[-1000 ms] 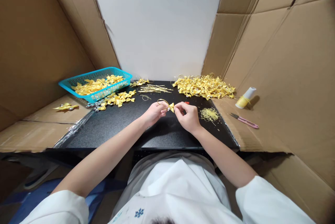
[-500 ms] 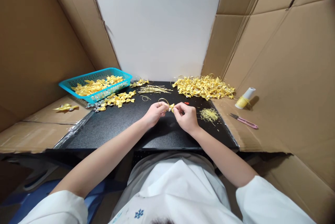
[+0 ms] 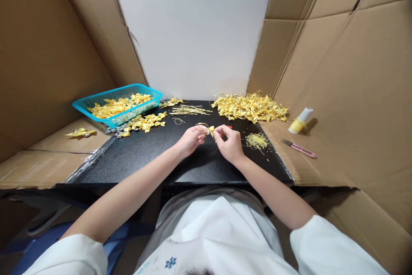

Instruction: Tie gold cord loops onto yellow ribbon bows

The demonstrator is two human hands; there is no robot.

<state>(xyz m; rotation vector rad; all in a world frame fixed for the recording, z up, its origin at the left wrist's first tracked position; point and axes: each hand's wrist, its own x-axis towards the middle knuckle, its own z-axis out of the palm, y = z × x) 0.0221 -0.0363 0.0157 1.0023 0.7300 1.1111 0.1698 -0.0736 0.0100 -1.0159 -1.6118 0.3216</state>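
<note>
One yellow bow point(image 3: 211, 130) is pinched from either side by the left hand point(image 3: 189, 141) and the right hand point(image 3: 231, 142), over the black table point(image 3: 206, 170)

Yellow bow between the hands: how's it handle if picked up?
The yellow bow is probably light, being small beside the right hand. Its shiny surface may be slippery. The thin loop by the left hand stands in an open arc, so likely springy.

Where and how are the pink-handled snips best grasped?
Probably by the pink handle, right hand coming from above on the near side: the snips lie flat on cardboard, handle toward the person's right, blades pointing left and away.
</note>
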